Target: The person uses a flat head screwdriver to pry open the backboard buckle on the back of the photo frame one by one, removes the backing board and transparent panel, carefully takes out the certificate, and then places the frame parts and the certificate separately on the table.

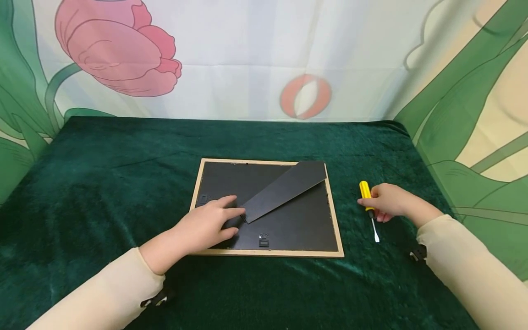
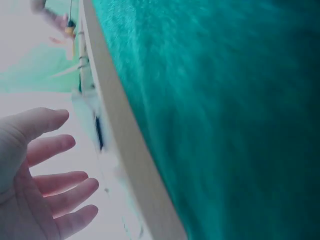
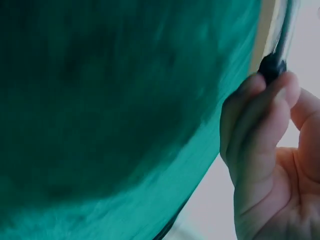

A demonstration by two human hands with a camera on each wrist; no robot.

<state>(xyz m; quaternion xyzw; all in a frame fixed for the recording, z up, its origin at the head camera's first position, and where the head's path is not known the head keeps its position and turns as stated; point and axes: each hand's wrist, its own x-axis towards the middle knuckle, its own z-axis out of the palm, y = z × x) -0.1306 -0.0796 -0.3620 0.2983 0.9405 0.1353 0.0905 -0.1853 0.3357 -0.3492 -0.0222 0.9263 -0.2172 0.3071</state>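
A picture frame (image 1: pixel 305 220) lies back side up on the table, with a pale wooden rim (image 2: pixel 127 135) and a black backing. Its black stand leg (image 1: pixel 284 190) slants across the backing toward the far right corner. Over the frame's left part is my left hand (image 1: pixel 210 224), fingers spread and holding nothing, fingertips near the narrow end of the leg. To the right of the frame, my right hand (image 1: pixel 385 200) grips a screwdriver (image 1: pixel 365 189) by its yellow handle. The flat metal tip points toward me, and the black collar (image 3: pixel 272 67) shows beyond the fingers in the right wrist view.
A dark green velvet cloth (image 1: pixel 103 183) covers the table. Behind it hangs a white curtain (image 1: pixel 247 41) printed with flowers and leaves. Small black hangers (image 1: pixel 264 240) sit on the backing near the near and left edges.
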